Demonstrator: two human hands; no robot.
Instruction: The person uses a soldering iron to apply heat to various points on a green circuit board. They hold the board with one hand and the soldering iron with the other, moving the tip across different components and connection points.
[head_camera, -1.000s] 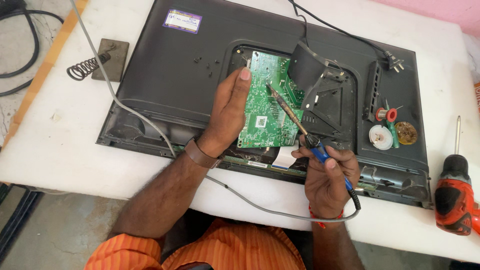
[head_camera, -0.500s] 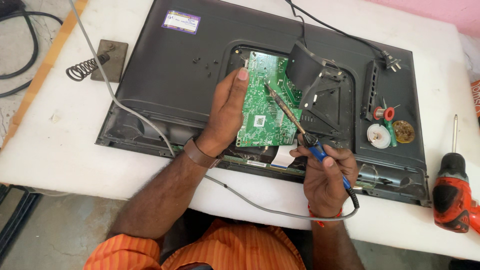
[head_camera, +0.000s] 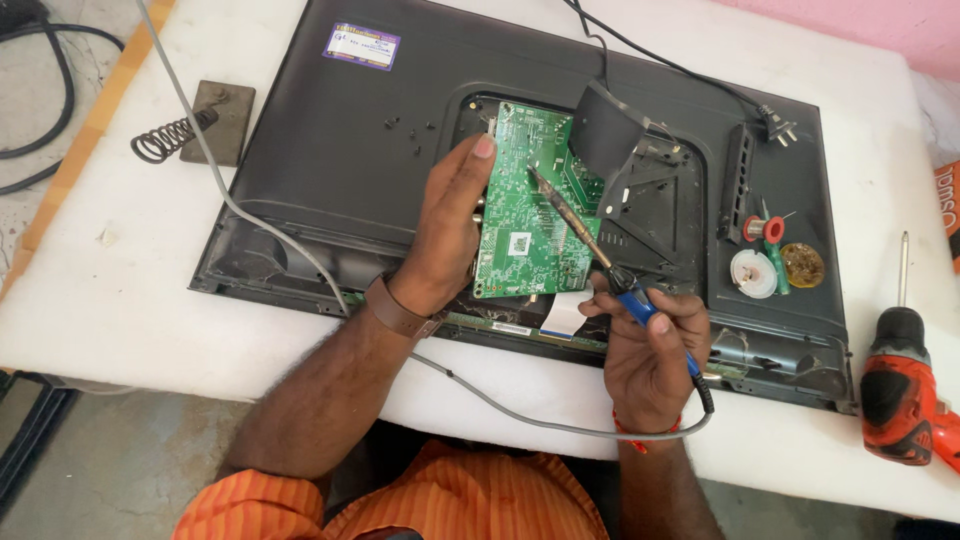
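green circuit board (head_camera: 525, 215) in left hand (head_camera: 445, 230) grip, right hand (head_camera: 650, 350) gripping soldering iron (head_camera: 590, 250)

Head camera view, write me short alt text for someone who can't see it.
Seen from above, a person's right hand holds a blue-handled soldering iron with its tip on a green circuit board, which the left hand steadies over the open back of a black flat-screen television lying on a white table. An orange cordless drill lies at right.

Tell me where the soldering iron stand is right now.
In the head view, the soldering iron stand, a flat metal plate with a coiled spring holder, sits on the white table at upper left, just beyond the black TV back panel.
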